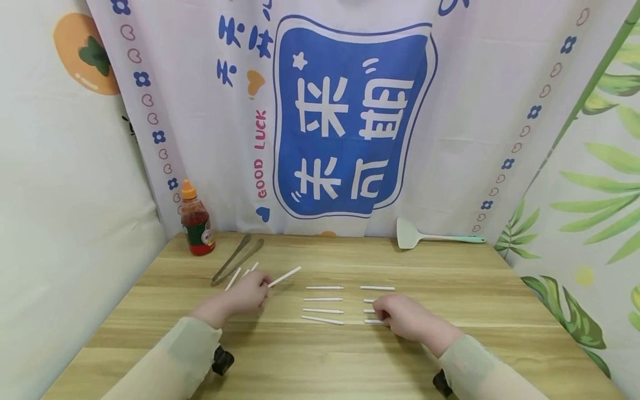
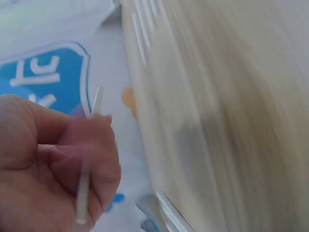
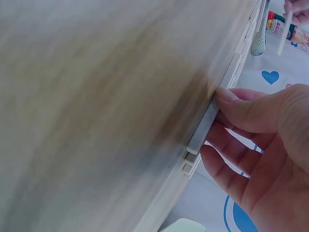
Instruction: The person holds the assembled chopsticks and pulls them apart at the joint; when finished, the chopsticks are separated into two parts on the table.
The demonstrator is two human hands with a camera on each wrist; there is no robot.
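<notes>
My left hand (image 1: 251, 293) pinches a thin white stick (image 1: 285, 276), held tilted above the table; it also shows in the left wrist view, where the stick (image 2: 83, 193) runs between thumb and fingers. My right hand (image 1: 406, 316) is at the right column of white sticks. In the right wrist view its thumb and fingers pinch the nearest stick (image 3: 203, 125), which lies on the table. Several more white sticks (image 1: 324, 310) lie in a column at mid-table. Another stick (image 1: 377, 288) lies at the far end of the right column.
Beside the left hand lie a few loose white sticks (image 1: 233, 279) and metal tongs (image 1: 232, 260). A red sauce bottle (image 1: 199, 228) with an orange cap stands at the back left. Against the curtain at the back right lies a pale spatula (image 1: 409, 234) on the wooden table (image 1: 320, 366).
</notes>
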